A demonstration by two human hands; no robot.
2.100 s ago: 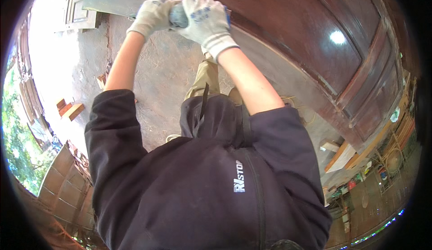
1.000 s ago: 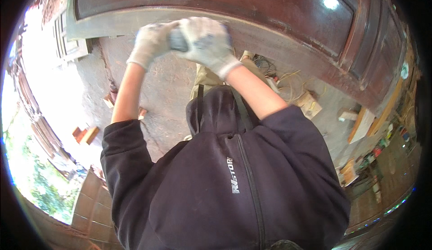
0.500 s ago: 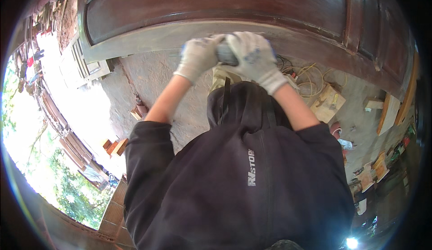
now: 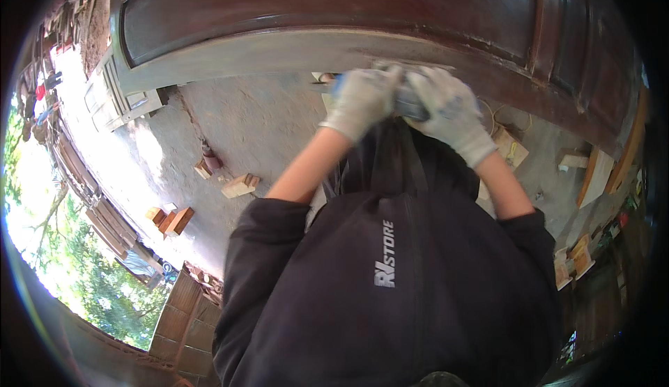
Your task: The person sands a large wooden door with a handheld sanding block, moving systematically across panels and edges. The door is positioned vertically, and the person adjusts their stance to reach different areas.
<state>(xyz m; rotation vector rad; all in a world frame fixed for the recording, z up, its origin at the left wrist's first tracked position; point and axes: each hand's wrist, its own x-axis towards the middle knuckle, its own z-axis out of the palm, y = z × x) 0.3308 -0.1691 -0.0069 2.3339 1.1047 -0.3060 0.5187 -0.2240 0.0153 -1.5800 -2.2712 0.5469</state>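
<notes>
A large reddish-brown panelled wooden door (image 4: pixel 313 0) lies across the far side, with a paler, sanded-looking strip (image 4: pixel 244 59) along its near edge. At this strip my two gloved hands are close together on a dark grey hand tool (image 4: pixel 412 106), probably a sander. My left hand (image 4: pixel 366 101), in a whitish glove, is closed over the tool's left side. My right hand (image 4: pixel 449 108), gloved alike, wraps its right side. Motion blur and the gloves hide the tool's underside and exact kind.
Wood blocks (image 4: pixel 241 186) and stacked orange-brown pieces (image 4: pixel 171 221) lie on the concrete floor to the left, near a dark red bottle-shaped object (image 4: pixel 210 158). A pale slatted frame (image 4: pixel 118 94) stands at the far left. Boards (image 4: pixel 598 178) lean at the right; a cord loops behind my right hand.
Both hands and the tool have slid right along the door's edge. My body has shifted right too, uncovering a wood block on the floor at the left.
</notes>
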